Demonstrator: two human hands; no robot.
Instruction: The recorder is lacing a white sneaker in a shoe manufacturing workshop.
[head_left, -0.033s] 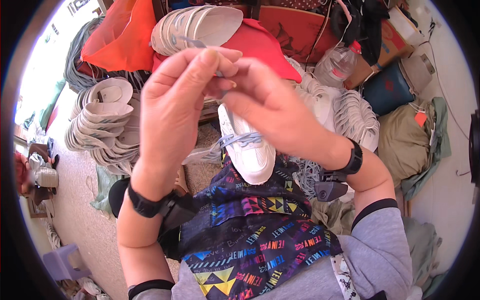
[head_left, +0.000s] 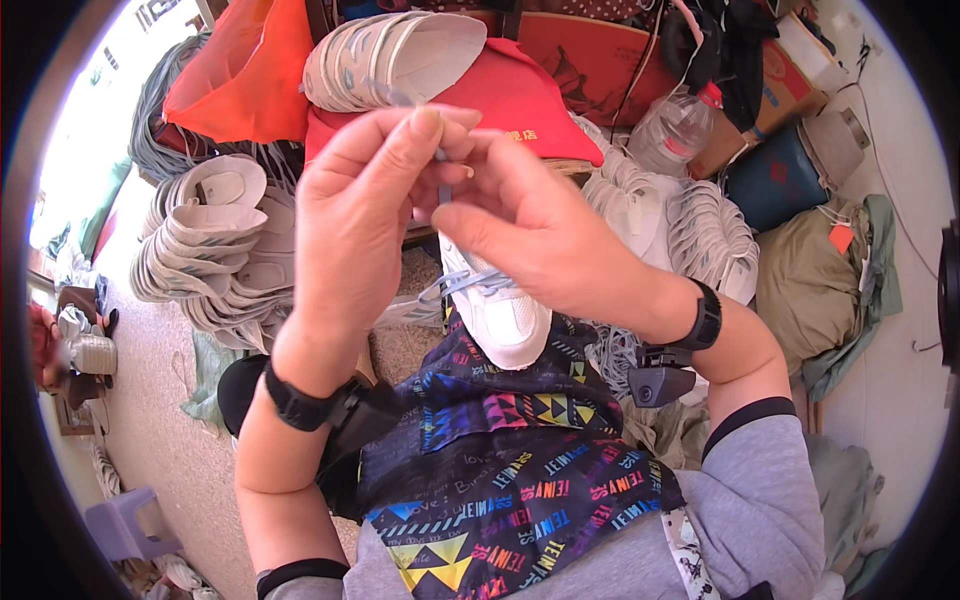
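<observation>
A grey-blue shoelace [head_left: 445, 190] runs between my raised hands, partly hidden by the fingers. My left hand [head_left: 360, 190] is closed, pinching it between thumb and fingertips. Beside it, the bent fingers of my right hand [head_left: 530, 215] close round the same lace, the thumb pointing left. Below them a white shoe [head_left: 505, 330] rests toe toward me on the dark patterned apron [head_left: 510, 440] over my lap. Loose grey-blue lacing crosses its front, and its far end is hidden behind my right hand.
Stacked white shoe uppers [head_left: 210, 240] stand at left, with more uppers [head_left: 705, 230] at right and a nested stack [head_left: 390, 60] on red cloth ahead. A bundle of grey laces [head_left: 160, 110] hangs far left. A plastic bottle [head_left: 680, 130] and a blue cylinder [head_left: 780, 170] stand back right.
Both hands have come slightly lower and nearer to me, still together at the lace. The shoe stays on my lap.
</observation>
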